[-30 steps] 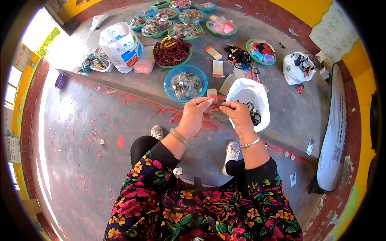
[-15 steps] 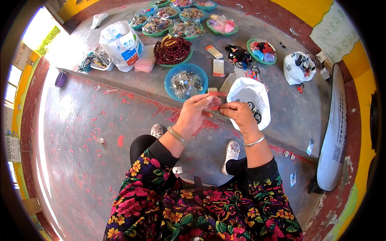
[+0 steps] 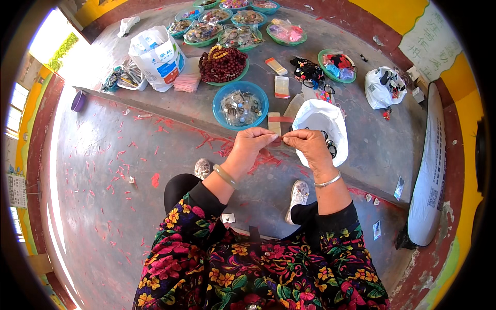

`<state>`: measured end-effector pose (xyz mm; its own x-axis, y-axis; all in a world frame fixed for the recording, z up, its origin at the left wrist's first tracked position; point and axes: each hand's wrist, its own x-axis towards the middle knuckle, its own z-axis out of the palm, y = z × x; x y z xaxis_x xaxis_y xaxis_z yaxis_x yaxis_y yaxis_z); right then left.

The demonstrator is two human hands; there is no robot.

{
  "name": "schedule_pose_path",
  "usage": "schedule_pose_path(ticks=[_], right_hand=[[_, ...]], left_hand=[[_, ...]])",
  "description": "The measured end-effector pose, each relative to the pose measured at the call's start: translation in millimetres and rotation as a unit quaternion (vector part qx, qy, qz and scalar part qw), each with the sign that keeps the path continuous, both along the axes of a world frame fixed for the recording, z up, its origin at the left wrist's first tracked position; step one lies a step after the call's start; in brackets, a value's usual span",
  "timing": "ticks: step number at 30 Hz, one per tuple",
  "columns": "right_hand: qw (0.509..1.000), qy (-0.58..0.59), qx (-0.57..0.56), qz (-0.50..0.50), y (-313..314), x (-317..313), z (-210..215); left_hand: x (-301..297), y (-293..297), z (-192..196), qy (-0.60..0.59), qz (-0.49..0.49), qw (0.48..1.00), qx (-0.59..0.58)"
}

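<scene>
My left hand (image 3: 250, 149) and my right hand (image 3: 311, 150) meet in front of me, thumbs and forefingers pinched close together. Whatever is between the fingertips is too small to make out. Just beyond the fingers lies a beige block or card (image 3: 274, 124) with a red band across it. A blue basin (image 3: 216, 111) of small clear packets and dark rings stands beyond my left hand. Beside my right hand is an open white bag (image 3: 337, 126) with black loops inside, partly hidden by that hand.
Dark red bead strings fill a green basin (image 3: 241, 76) on the raised floor. Farther back stand several basins of packets. A white printed bag (image 3: 150, 54) is at left, a smaller white bag (image 3: 373, 93) at right. Red scraps (image 3: 155, 180) litter the lower floor.
My left hand has turned and lowered slightly, its fingertips coming to my right fingertips. Red material seen near the fingers is now mostly hidden. The beige block shows more fully.
</scene>
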<state>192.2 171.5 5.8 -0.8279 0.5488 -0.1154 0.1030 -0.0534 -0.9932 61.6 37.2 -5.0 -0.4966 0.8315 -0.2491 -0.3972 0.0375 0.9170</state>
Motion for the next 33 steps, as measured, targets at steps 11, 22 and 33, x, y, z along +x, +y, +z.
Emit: schedule_pose_path(ticks=[11, 22, 33], right_hand=[[1.000, 0.012, 0.001, -0.024, -2.0, -2.8, 2.0], [0.986, -0.036, 0.142, -0.085, -7.7, -5.4, 4.9], [0.826, 0.020, 0.560, -0.061, -32.7, -17.5, 8.0]], left_hand=[[2.7, -0.9, 11.9, -0.055, -0.012, 0.998, 0.030], [4.6, 2.0, 2.0, -0.055, 0.054, 0.997, 0.028], [9.8, 3.8, -16.0, -0.135, 0.028, 0.990, 0.031]])
